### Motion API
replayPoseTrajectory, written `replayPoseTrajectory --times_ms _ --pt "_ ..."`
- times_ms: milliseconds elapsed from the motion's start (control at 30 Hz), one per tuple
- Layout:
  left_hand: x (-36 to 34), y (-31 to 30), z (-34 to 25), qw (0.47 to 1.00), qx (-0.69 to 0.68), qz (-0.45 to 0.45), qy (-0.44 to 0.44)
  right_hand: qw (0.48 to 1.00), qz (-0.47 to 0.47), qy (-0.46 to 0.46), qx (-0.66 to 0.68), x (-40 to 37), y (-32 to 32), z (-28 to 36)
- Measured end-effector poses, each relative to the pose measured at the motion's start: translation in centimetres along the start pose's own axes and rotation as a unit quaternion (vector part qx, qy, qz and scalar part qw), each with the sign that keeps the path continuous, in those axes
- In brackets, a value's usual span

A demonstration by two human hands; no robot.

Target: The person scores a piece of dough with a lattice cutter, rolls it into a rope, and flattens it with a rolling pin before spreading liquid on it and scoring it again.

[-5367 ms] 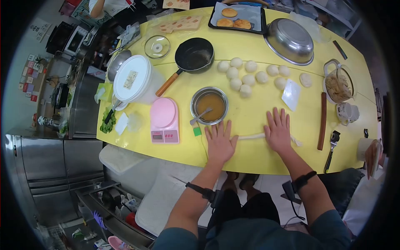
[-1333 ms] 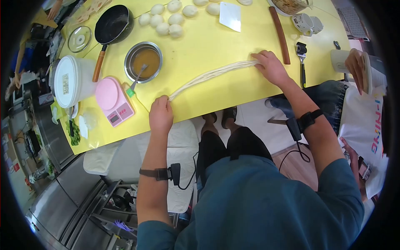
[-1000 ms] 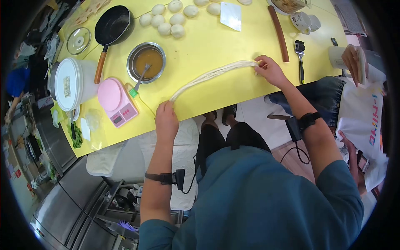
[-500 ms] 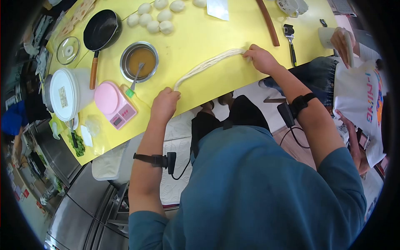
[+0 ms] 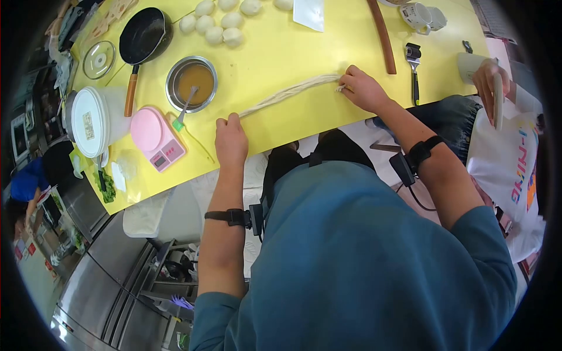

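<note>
A long thin rope of pale dough (image 5: 290, 92) lies stretched across the yellow table (image 5: 304, 52). My left hand (image 5: 230, 139) pinches its near-left end at the table's front edge. My right hand (image 5: 363, 89) grips the other end, close to the rolling pin. The rope looks twisted or doubled along its length. Both wrists wear black straps.
Behind the rope stand a steel bowl of brown liquid with a brush (image 5: 191, 83), a pink scale (image 5: 156, 137), a white lidded tub (image 5: 93, 120), a black pan (image 5: 144, 37), several dough balls (image 5: 215, 24), a white scraper (image 5: 309, 11), a wooden rolling pin (image 5: 381, 36). Another person sits at the right (image 5: 508, 152).
Five seconds ago both palms rolled a short dough strip flat. Since then the rope has been drawn out long, and in the last second it settled lower and straighter on the table.
</note>
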State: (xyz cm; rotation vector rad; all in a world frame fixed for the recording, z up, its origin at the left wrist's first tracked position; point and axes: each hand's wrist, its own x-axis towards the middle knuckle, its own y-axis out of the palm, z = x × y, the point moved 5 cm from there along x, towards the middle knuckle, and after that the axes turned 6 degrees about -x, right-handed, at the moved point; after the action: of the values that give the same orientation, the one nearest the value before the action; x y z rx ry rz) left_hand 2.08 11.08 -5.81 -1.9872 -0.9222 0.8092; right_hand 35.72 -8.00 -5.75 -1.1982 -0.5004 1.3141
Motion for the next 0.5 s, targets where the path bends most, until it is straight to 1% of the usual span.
replayPoseTrajectory --times_ms 67,167,267,367,467,500 --pt "-0.1 0.3 -0.7 0.995 0.071 0.069 -0.012 1.000 0.000 -0.002 0.004 0.2 0.3 -0.2" --pt "-1.5 1.2 -0.7 0.992 0.050 0.062 0.097 0.999 -0.012 -0.001 0.041 0.7 0.8 -0.7" --pt "-1.7 0.5 -1.0 0.985 0.066 0.103 0.119 0.997 -0.026 0.006 0.073 0.8 1.0 -1.2" --pt "0.0 -0.3 -0.7 0.979 0.075 0.185 0.049 0.996 -0.025 0.007 0.090 0.9 1.7 -1.8" --pt "1.1 0.2 0.7 0.989 0.024 0.138 0.055 0.994 -0.018 0.007 0.104 0.6 1.4 -1.7" --pt "1.0 0.0 0.5 0.994 -0.002 0.104 0.033 0.994 -0.021 0.005 0.103 0.5 1.3 -1.6"
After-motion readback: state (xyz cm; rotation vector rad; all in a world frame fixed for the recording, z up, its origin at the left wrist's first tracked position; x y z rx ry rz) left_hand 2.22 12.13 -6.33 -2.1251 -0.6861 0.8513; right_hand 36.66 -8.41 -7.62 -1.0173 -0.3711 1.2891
